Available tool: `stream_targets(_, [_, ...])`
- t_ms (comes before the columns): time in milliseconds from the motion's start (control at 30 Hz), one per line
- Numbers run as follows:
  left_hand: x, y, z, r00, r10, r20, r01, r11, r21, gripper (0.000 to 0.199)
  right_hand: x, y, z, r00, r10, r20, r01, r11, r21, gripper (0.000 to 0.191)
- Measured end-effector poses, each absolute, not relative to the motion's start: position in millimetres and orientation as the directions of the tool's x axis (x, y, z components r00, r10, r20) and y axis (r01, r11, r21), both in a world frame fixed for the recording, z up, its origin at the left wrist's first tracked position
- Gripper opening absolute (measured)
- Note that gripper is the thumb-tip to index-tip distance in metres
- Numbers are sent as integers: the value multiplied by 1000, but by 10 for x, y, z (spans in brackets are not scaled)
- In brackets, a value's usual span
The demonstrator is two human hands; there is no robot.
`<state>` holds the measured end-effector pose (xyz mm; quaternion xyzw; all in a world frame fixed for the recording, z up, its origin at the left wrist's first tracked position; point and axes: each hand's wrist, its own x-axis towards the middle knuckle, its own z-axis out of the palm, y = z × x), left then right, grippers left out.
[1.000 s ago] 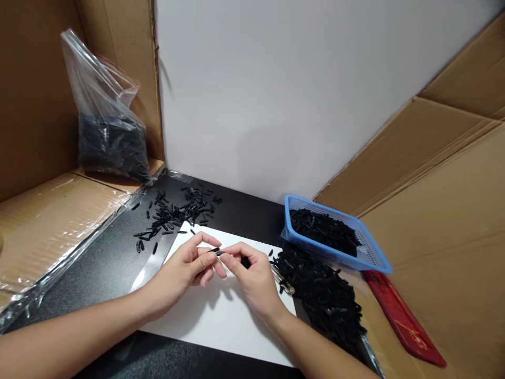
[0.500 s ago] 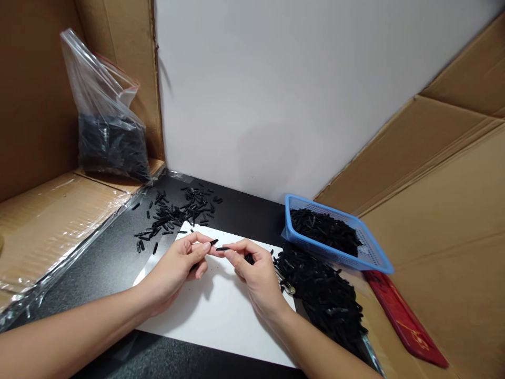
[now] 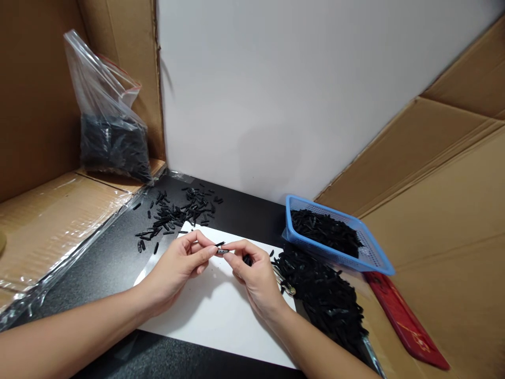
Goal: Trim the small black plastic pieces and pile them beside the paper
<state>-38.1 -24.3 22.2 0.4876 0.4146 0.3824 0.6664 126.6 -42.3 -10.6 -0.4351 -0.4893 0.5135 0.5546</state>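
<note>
Over the white sheet (image 3: 221,316), my left hand (image 3: 177,268) pinches a small slim black piece (image 3: 220,243) between thumb and fingers. My right hand (image 3: 256,271) closes on another black piece (image 3: 223,251), its tip meeting the left thumb. The two pieces lie almost together, touching or very close. More black pieces (image 3: 248,260) are tucked in the curled fingers of my right hand. Beyond my left hand lies a loose scatter of short black pieces (image 3: 173,213). Close by my right wrist is a large heap of black pieces (image 3: 327,300); a shiny metal object (image 3: 290,289) shows at its edge.
A blue mesh basket (image 3: 335,258) of black pieces stands behind the heap. A clear zip bag (image 3: 114,142) of dark pieces leans at the back left. On the right lies a red strip (image 3: 410,321). Cardboard walls and a white panel (image 3: 276,95) enclose the black tabletop (image 3: 94,268).
The two black pieces, slightly apart before, have come together as my hands closed up. My left fingertips have shifted a little to the right.
</note>
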Motion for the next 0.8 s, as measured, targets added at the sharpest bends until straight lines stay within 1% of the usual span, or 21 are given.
stream_targets(133, [-370, -228, 207, 340, 925, -171, -97, 215, 972, 21, 1253, -434, -88, -6, 996, 85, -154, 83, -985, 12])
stream_targets(300, [-343, -233, 203, 326, 929, -174, -105, 219, 970, 25, 1190, -475, -41, -36, 999, 32, -216, 24, -976, 17])
stream_targets(367, [-332, -241, 199, 323, 931, -169, -104, 213, 972, 26, 1157, -490, -26, -42, 999, -2, -267, -13, -964, 17])
stream_targets(467, [-331, -244, 184, 325, 934, -146, -85, 183, 980, 25, 1142, -497, -3, -94, 992, -90, -420, -121, -899, 15])
stream_targets(567, [-352, -232, 172, 327, 939, -106, -12, 117, 993, 22, 1175, -490, 22, -172, 974, -145, -581, -220, -784, 12])
stream_targets(633, [-372, -223, 177, 327, 944, -47, 55, 30, 998, 21, 1199, -487, 35, -207, 966, -157, -620, -254, -742, 15])
stream_targets(733, [-395, -221, 196, 333, 941, 55, 146, -109, 983, 19, 1201, -491, 42, -218, 958, -187, -570, -281, -772, 24])
stream_targets(800, [-401, -227, 203, 342, 936, 84, 185, -155, 970, 18, 1183, -498, 37, -202, 959, -198, -531, -277, -801, 28])
